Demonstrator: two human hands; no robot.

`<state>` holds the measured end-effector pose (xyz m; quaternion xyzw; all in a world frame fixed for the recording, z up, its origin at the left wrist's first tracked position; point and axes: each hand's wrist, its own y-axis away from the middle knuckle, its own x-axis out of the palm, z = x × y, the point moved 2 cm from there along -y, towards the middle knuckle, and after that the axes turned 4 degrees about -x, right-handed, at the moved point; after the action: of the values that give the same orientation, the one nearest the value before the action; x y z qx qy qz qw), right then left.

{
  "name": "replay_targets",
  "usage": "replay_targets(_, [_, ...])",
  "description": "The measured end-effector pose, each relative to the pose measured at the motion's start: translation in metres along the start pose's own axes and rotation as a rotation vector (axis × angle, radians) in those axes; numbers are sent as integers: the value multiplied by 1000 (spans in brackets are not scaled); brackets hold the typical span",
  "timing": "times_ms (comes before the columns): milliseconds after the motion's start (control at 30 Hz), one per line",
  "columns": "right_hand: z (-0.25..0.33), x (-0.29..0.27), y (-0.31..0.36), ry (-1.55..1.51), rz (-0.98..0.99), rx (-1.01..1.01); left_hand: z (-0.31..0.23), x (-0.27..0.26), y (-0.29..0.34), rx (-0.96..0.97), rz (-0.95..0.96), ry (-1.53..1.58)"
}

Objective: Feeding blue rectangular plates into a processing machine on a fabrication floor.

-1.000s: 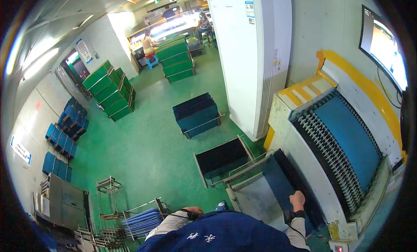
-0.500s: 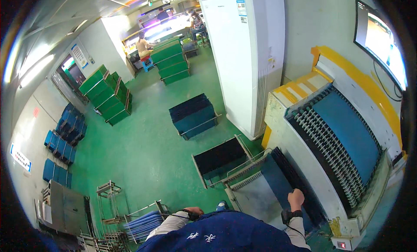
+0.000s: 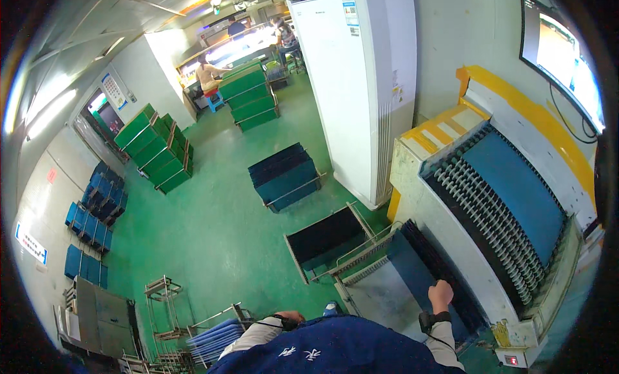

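My right hand (image 3: 441, 295) is closed in a fist-like shape by the upper edge of a flat dark blue panel (image 3: 412, 271). What its fingers hold, if anything, is hidden. The panel leans with several darker panels in a metal rack (image 3: 367, 255) on the floor at my right. My left hand (image 3: 290, 316) hangs low beside my body, near a rack of pale blue sheets (image 3: 216, 342). Its fingers are mostly out of sight. Dark bands circle both wrists.
A roller machine (image 3: 490, 213) with a blue panel on its rollers stands at the right. Beyond are a tall white cabinet unit (image 3: 342, 90), racks of dark panels (image 3: 287, 177) and green stacks (image 3: 248, 94). Metal frames (image 3: 164, 303) stand at the left; people sit at a bright far bench.
My view has shifted slightly. My right hand stays closed by the panel's edge, and my left hand has barely moved. The panels stand as before.
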<state>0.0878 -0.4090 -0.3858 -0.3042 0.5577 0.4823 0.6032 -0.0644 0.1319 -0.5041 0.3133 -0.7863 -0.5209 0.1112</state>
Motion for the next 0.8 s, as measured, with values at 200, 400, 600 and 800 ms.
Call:
replay_targets(200, [1,1,-1,11,9,17,0,0,0,12,8,-38])
replay_targets(400, [-1,4,-2,5,0,26,-4,-1,4,-12,18,-36])
replay_targets(600, [3,-1,-1,4,40,34,0,0,-1,15,6,-32])
replay_targets(800, [2,-4,0,-13,65,44,3,1,-4,10,64,75])
